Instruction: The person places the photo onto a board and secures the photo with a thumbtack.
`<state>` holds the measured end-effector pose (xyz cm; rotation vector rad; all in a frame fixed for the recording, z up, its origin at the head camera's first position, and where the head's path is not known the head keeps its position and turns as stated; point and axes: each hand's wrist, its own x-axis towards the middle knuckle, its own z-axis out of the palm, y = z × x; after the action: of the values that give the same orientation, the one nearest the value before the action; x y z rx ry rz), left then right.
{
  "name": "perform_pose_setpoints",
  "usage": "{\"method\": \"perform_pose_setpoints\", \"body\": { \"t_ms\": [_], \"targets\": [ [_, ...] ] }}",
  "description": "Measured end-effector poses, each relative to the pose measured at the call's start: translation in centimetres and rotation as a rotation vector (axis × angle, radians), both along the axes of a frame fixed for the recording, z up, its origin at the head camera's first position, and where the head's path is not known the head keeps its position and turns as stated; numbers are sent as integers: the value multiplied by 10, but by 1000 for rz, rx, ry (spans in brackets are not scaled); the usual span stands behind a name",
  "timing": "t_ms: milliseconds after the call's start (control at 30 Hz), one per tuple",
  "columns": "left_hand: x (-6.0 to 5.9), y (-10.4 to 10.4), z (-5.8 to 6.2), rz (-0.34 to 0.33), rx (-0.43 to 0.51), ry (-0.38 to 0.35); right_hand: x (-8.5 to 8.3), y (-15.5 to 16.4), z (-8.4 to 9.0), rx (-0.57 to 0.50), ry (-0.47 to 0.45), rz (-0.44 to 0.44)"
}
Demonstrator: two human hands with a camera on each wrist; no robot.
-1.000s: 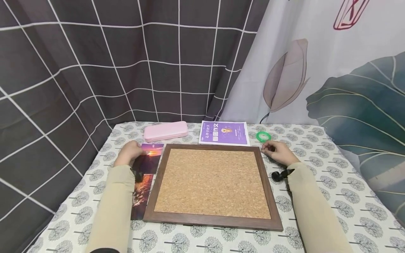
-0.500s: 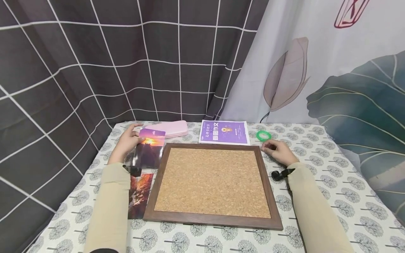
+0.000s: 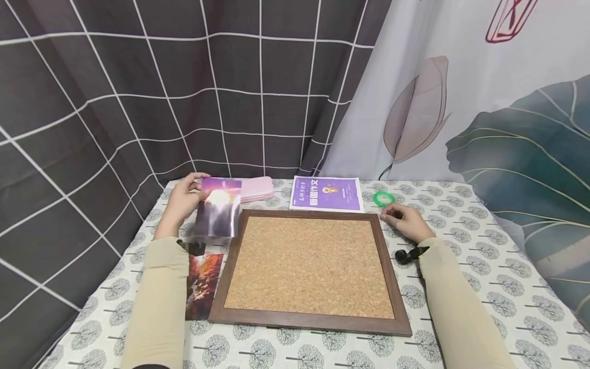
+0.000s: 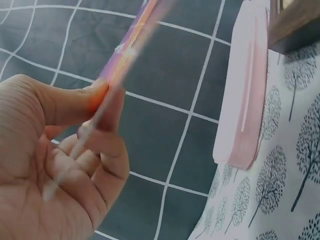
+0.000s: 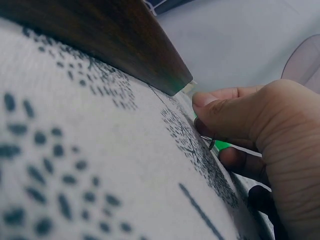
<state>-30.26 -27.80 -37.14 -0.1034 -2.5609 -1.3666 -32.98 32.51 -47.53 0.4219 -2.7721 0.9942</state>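
My left hand (image 3: 180,202) pinches a glossy photo (image 3: 218,207) of a sunset by its left edge, thumb against fingers. The photo is raised off the table and tilted, with glare on its surface; in the left wrist view this photo (image 4: 131,50) appears nearly edge-on. A second photo (image 3: 204,287) of an orange rocky scene lies below, partly hidden by the sleeve. The brown-framed cork board (image 3: 311,266) lies flat between my hands. My right hand (image 3: 405,221) rests loosely curled by the board's upper right corner, thumb near the index finger; no held thing is clearly visible.
Behind the board lie a pink pencil case (image 3: 258,188), partly covered by the raised photo, and a purple booklet (image 3: 327,193). A green tape ring (image 3: 384,199) lies just beyond my right hand. The tree-print tablecloth (image 3: 258,353) covers the table; curtains hang behind.
My left hand has lifted the sunset photo from the table and tilted it up, moving slightly away from me, over part of the pencil case. My right hand has stayed in place.
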Motion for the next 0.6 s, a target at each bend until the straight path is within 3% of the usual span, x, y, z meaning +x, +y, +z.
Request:
{"method": "perform_pose_setpoints", "body": {
  "t_ms": [133, 267, 400, 600],
  "targets": [
    [-1, 10, 1, -61, 108, -37, 0, 0, 0, 7, -4, -2],
    [-5, 32, -7, -197, 156, -157, 1, 0, 0, 6, -6, -9],
    [-4, 58, -11, -283, 167, -249, 1, 0, 0, 7, -2, -14],
    [-7, 79, -30, -388, 148, -324, -1, -1, 0, -4, 3, -27]
  ]
}}
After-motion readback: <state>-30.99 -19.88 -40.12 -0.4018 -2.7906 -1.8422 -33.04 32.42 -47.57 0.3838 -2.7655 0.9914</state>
